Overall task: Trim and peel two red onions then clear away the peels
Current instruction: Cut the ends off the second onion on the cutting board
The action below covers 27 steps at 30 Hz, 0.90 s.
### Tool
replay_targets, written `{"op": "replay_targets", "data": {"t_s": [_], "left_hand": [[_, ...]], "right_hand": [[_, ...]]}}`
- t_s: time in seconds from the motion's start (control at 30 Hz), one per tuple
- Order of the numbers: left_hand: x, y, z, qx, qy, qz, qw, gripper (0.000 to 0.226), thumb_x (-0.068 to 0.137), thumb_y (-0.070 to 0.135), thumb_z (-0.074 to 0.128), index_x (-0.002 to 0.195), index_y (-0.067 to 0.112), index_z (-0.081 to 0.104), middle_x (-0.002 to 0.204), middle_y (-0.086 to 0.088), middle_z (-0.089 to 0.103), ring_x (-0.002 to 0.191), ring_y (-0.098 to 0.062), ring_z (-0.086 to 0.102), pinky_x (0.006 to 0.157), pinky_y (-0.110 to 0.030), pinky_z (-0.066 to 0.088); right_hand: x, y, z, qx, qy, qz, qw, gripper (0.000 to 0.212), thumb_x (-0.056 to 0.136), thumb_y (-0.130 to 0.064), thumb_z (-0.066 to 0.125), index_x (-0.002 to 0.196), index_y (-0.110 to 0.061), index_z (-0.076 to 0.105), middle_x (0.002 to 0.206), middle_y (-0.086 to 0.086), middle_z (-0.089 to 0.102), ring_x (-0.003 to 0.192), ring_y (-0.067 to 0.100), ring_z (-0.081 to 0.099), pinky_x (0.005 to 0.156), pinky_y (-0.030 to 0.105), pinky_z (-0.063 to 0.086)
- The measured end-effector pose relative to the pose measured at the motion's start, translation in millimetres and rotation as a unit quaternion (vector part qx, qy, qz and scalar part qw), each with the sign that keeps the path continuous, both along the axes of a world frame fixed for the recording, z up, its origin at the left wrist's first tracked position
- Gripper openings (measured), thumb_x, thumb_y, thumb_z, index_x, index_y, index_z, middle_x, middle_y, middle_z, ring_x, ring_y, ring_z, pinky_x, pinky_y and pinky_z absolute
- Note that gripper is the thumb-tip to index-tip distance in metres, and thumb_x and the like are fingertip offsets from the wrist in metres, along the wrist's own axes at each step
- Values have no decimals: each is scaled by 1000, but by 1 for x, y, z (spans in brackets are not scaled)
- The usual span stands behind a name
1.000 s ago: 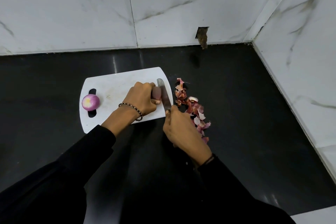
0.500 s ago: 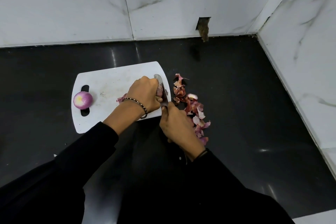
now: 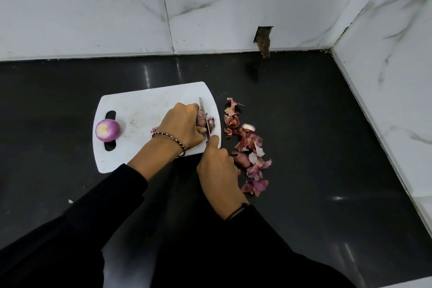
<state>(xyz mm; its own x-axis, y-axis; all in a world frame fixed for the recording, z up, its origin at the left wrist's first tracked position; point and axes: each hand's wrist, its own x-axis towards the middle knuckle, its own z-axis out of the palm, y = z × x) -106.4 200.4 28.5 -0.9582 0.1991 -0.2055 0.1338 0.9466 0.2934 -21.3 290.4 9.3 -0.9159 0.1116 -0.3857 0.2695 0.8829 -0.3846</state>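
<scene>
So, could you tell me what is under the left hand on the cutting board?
A red onion, only its right end showing, with the knife against it. The left hand covers the rest of the onion and the board beneath.

Peeled onion [image 3: 107,130] sits at left end of board [image 3: 149,103]; second onion [image 3: 201,120], skin on, near right end; peels [image 3: 248,147] heaped just right.

Two onions [image 3: 108,130], one knife [image 3: 203,112], one board [image 3: 145,105], one peel pile [image 3: 251,141].
</scene>
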Motion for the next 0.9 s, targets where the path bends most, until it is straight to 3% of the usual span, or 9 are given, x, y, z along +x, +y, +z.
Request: {"op": "replay_targets", "data": {"t_s": [0.23,0.37,0.5,0.6,0.67,0.8,0.9], "left_hand": [[7,2,0,16,11,9,1000,25,85,20,65,105,6,58,101,-17,65,82,-26,52,67,-30,38],[15,-9,-6,79,24,18,996,29,84,19,67,109,7,58,97,-17,68,90,-35,62,67,-31,42],[24,-34,-13,194,36,65,978,51,79,31,82,122,11,64,106,-7,72,96,-24,67,86,-32,53],[33,-50,-13,261,26,86,961,56,74,32,86,124,18,66,108,1,71,100,-15,67,95,-29,52],[39,-57,-14,285,29,91,954,55,73,32,87,123,21,66,107,5,71,102,-9,66,96,-25,51],[52,-62,-18,343,23,105,933,53,74,27,87,122,24,66,104,15,68,100,0,64,86,-6,46],[60,-64,-20,356,27,106,928,52,75,25,86,123,23,66,101,21,64,96,4,62,82,-2,44]], "right_hand": [[5,6,-4,114,58,56,990,25,106,-10,34,131,-10,36,113,10,67,100,28,68,66,32,37],[2,20,-5,67,53,32,996,27,103,-8,38,130,-8,39,107,16,67,94,33,68,65,36,41],[7,40,-2,-23,70,-57,996,20,108,-21,32,116,-6,43,94,15,64,83,30,64,66,37,42],[18,48,-3,-65,91,-80,990,20,108,-29,30,108,-13,41,81,8,60,80,25,63,78,49,52],[21,46,-4,-65,106,-80,989,20,108,-32,30,99,-17,40,77,6,58,78,27,62,78,54,54],[24,35,-3,-44,112,-14,993,22,108,-31,31,100,-14,41,77,8,58,70,26,60,57,38,44],[29,24,-5,-47,104,35,993,22,108,-32,32,104,-13,42,78,10,60,68,30,61,62,44,51]]}}
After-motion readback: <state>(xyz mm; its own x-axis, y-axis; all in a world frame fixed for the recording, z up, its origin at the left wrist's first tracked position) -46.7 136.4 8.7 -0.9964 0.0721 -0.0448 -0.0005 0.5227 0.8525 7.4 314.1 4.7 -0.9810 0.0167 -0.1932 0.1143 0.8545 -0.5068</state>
